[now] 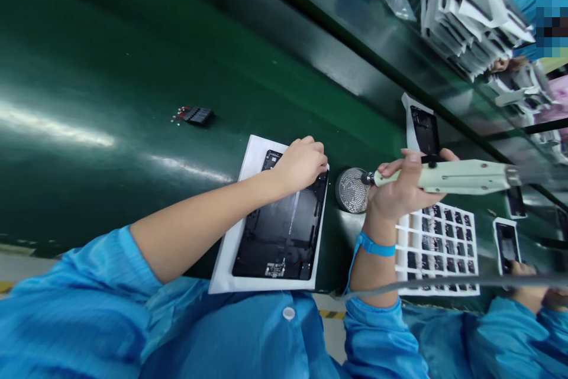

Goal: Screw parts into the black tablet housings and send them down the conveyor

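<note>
A black tablet housing (273, 234) with a small circuit board at its near end lies on a white foam sheet (225, 255) in front of me. My left hand (304, 161) rests on its far end, fingers curled and closed; what is under the fingertips is hidden. My right hand (399, 193) grips a pale green electric screwdriver (465, 177), held nearly level and pointing left. Its bit is over the right part of a round screw dish (352, 191) with a dotted metallic top. Whether a screw is on the bit is too small to tell.
A small bundle of black parts with red wires (198, 116) lies at the left. A white compartment tray (470, 249) of small black parts stands right. Other housings lie beyond, near a co-worker's hand (526, 284). A raised shelf (355, 42) carries stacked sheets (470, 18). A grey cable (444, 282) crosses my right forearm.
</note>
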Available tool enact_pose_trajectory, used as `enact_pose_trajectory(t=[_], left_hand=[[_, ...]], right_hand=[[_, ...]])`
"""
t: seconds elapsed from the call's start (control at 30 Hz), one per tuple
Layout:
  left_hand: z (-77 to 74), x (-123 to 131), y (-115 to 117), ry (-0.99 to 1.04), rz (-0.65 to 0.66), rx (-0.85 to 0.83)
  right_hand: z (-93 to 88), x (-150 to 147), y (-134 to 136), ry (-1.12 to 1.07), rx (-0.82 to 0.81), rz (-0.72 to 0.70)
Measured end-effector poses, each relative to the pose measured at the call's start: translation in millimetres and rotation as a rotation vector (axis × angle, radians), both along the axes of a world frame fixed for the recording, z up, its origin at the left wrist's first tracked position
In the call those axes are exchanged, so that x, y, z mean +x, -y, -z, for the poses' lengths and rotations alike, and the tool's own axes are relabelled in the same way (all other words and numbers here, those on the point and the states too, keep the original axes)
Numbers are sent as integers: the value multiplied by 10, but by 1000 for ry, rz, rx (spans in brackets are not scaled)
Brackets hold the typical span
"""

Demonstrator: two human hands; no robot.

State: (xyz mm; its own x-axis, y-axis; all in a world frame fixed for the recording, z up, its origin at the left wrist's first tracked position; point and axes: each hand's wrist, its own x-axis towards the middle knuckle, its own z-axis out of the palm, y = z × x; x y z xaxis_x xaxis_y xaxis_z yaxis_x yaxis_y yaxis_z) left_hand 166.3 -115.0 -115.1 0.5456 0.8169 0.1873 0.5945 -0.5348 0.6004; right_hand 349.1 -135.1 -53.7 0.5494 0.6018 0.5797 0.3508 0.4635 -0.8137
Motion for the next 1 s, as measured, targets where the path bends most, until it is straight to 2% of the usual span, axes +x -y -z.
enact_pose_trajectory(t=[0.1, 0.27, 0.4, 0.87, 1.0], left_hand=[[23, -1, -24, 32, 20, -8], [-9, 4, -29, 17, 14, -35], [-23, 14, -28, 6, 24, -43], [47, 5, -36, 22, 15, -16], [80, 10, -48, 37, 18, 2]], right_hand=[[-93, -300, 52, -22, 19, -69], [58, -583, 60, -25, -120, -185], [142, -606, 47, -68, -102, -219], [195, -614, 36, -34, -111, -275], [207, -657, 43, -28, -111, -250]])
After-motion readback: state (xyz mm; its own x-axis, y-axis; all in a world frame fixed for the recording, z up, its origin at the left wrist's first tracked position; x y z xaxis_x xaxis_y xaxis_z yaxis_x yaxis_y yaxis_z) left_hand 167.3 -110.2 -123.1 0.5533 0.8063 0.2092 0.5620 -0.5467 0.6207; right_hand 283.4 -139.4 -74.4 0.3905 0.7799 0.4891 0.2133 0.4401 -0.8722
